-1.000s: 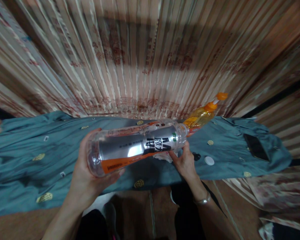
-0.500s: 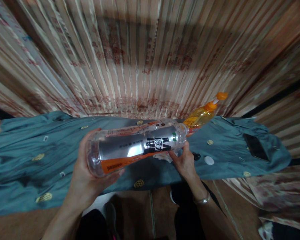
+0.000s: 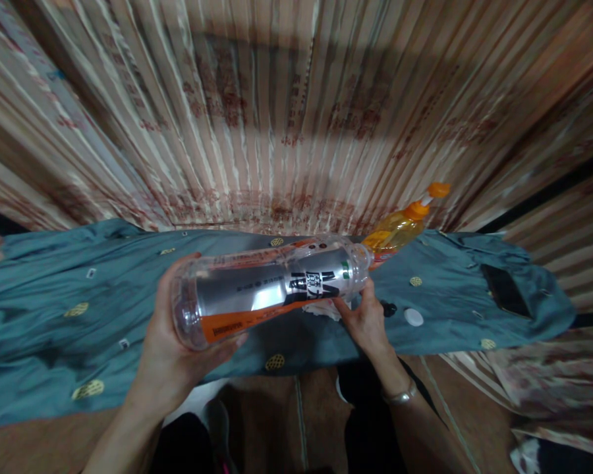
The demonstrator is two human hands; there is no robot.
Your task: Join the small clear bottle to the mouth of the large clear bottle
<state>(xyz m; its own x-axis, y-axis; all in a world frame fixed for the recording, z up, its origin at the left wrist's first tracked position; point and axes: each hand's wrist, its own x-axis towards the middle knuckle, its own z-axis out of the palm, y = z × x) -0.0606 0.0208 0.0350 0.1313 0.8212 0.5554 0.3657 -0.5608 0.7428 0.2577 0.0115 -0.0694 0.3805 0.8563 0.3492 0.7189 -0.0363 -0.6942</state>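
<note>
A clear plastic bottle (image 3: pixel 267 289) with a silver and orange label lies sideways in the air over the cloth, its base to the left and its neck to the right. My left hand (image 3: pixel 170 342) is wrapped round the base end. Near the neck, my right hand (image 3: pixel 368 319) grips the bottle from below; some of its fingers are hidden behind it. Just past the neck stands a pump bottle (image 3: pixel 395 232) of yellow liquid with an orange pump top, partly covered by the held bottle. Crumpled white tissue (image 3: pixel 325 309) shows under the bottle, beside my right hand.
Teal cloth (image 3: pixel 123 289) with yellow patterns covers the long narrow table. To the right of my right hand are a white round disc (image 3: pixel 414 317) and a small black object (image 3: pixel 389 309). A dark phone (image 3: pixel 505 289) lies farther right. Striped curtains (image 3: pixel 277 131) hang behind.
Both hands keep their hold and barely move. The bottle has turned very slightly about its length, so the label print sits a little differently.
</note>
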